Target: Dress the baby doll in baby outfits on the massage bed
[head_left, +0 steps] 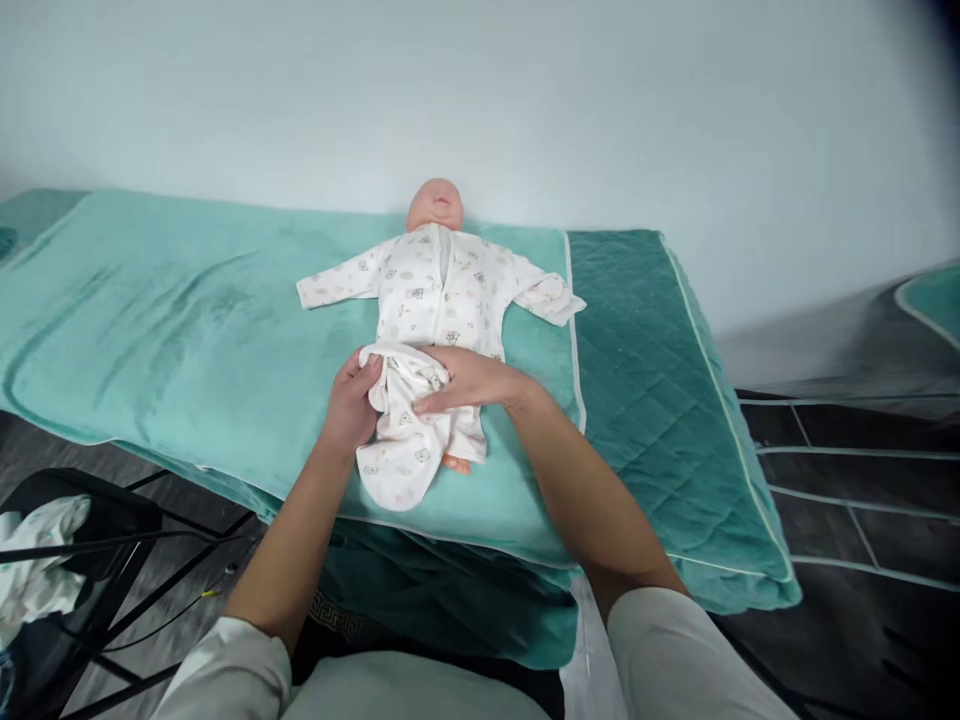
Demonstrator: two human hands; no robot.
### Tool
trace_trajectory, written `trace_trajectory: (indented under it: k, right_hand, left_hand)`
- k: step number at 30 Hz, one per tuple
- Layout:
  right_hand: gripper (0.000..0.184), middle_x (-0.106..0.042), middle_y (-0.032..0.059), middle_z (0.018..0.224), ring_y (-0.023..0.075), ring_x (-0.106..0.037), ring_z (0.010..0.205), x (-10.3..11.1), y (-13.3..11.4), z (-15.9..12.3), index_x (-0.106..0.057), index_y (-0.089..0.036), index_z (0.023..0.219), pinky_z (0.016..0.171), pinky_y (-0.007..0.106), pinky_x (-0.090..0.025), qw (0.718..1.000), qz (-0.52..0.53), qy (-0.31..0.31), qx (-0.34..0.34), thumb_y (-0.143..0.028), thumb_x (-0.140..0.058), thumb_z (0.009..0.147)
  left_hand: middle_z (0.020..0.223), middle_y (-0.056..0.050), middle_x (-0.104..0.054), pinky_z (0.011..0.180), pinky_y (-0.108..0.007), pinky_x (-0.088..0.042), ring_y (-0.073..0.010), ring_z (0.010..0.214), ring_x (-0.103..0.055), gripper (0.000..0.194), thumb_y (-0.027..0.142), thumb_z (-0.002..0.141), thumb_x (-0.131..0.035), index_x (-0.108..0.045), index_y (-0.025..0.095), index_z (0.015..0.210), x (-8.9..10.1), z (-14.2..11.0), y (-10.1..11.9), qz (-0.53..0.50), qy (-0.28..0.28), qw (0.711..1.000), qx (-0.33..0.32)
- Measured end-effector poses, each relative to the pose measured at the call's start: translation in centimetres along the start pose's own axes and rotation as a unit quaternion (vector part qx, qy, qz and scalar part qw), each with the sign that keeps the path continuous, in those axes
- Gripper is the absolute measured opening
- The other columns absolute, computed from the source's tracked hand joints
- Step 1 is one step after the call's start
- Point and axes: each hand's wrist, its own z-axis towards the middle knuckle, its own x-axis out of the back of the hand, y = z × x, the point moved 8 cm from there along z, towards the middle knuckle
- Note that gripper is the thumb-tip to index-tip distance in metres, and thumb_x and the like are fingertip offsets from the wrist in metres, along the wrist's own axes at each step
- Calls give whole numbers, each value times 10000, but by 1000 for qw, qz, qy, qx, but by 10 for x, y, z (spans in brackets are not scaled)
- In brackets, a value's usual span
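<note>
A baby doll (436, 205) lies on its back, its head towards the wall. It wears a white printed baby shirt (469, 290) with the sleeves spread and the neck partly undone. Over the doll's legs, both hands hold a bunched white printed baby garment (403, 470) whose exact kind I cannot make out. My left hand (354, 400) pinches its upper left edge, thumb on top. My right hand (476, 380) grips the right side, its thumb across the cloth and its other fingers partly hidden in the folds. One small doll foot (456, 463) shows below.
A turquoise blanket (187, 320) and a darker quilted cover (637, 350) lie on the bed against a pale wall (480, 90). At lower left stands a black chair (127, 515) with a printed cloth (45, 570). Metal rails (862, 453) run along the right side.
</note>
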Motion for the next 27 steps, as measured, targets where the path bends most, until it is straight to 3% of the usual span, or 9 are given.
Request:
trace_trajectory:
  k: [2, 5, 8, 11, 14, 17, 21, 24, 27]
  right_hand:
    - [541, -686, 52, 1172, 237, -613, 1112, 0, 0, 0, -644, -185, 1205, 951, 319, -491, 1000, -18, -25, 3, -409, -842, 755]
    - [403, -688, 44, 1104, 211, -618, 1026, 13, 3, 1, -645, -169, 1146, 895, 303, -489, 999, -5, 31, 11, -378, -749, 817]
    - [265, -658, 5, 975, 170, -597, 922, 17, 2, 2, -641, -170, 1022, 826, 263, -460, 999, 1, 43, 33, -298, -698, 797]
    - [213, -648, -14, 919, 154, -583, 875, 15, 1, 1, -651, -172, 947, 801, 248, -435, 998, -39, 28, 30, -260, -698, 759]
    - [182, -664, -19, 866, 148, -584, 829, 13, 2, -2, -669, -165, 876, 779, 242, -420, 995, -100, 13, 15, -200, -693, 699]
    - [200, -678, -24, 839, 145, -594, 804, 12, 3, -3, -680, -160, 837, 747, 232, -407, 989, -149, 9, -6, -144, -691, 639]
    - [228, -692, -29, 829, 144, -607, 793, 6, 5, -2, -694, -162, 811, 708, 222, -394, 980, -195, 0, -47, -88, -698, 596]
    - [234, -707, -27, 838, 146, -624, 799, 2, 4, -2, -709, -162, 818, 708, 222, -404, 973, -223, -11, -55, -76, -711, 600]
    - [215, -731, -18, 863, 146, -643, 803, -4, 3, -3, -729, -165, 838, 711, 225, -418, 968, -244, -37, -54, -81, -706, 642]
  left_hand:
    - [779, -32, -721, 683, -281, -530, -184, 733, -681, 394, 523, 741, -855, -735, 183, 901, -6, -1, -4, -10, -12, 999, 38]
    - [797, -43, -743, 634, -272, -521, -188, 696, -683, 416, 509, 733, -864, -755, 173, 953, -13, -9, 0, 49, -33, 996, 69]
    - [758, -39, -734, 538, -268, -474, -183, 594, -640, 455, 476, 686, -902, -759, 170, 991, -11, -32, -2, 147, -45, 980, 129]
    - [689, -24, -686, 525, -248, -426, -152, 564, -590, 392, 479, 717, -883, -750, 154, 891, -3, -64, -9, 200, -39, 962, 182]
    - [703, -10, -664, 565, -220, -418, -117, 614, -563, 358, 482, 756, -859, -734, 154, 824, -2, -94, -13, 169, -1, 972, 165]
    - [799, -22, -700, 583, -219, -441, -121, 670, -583, 386, 502, 754, -855, -769, 183, 955, -4, -124, -26, 87, 66, 978, 176]
    - [800, -2, -688, 503, -213, -388, -96, 600, -516, 430, 530, 703, -882, -782, 229, 993, -2, -157, -48, 9, 154, 968, 197]
    - [819, 3, -681, 500, -213, -372, -93, 606, -500, 446, 542, 704, -879, -774, 240, 1015, -2, -175, -64, -12, 182, 964, 196]
    - [731, 21, -610, 493, -215, -334, -83, 575, -433, 401, 556, 726, -861, -752, 216, 909, -6, -186, -79, -8, 176, 964, 197]
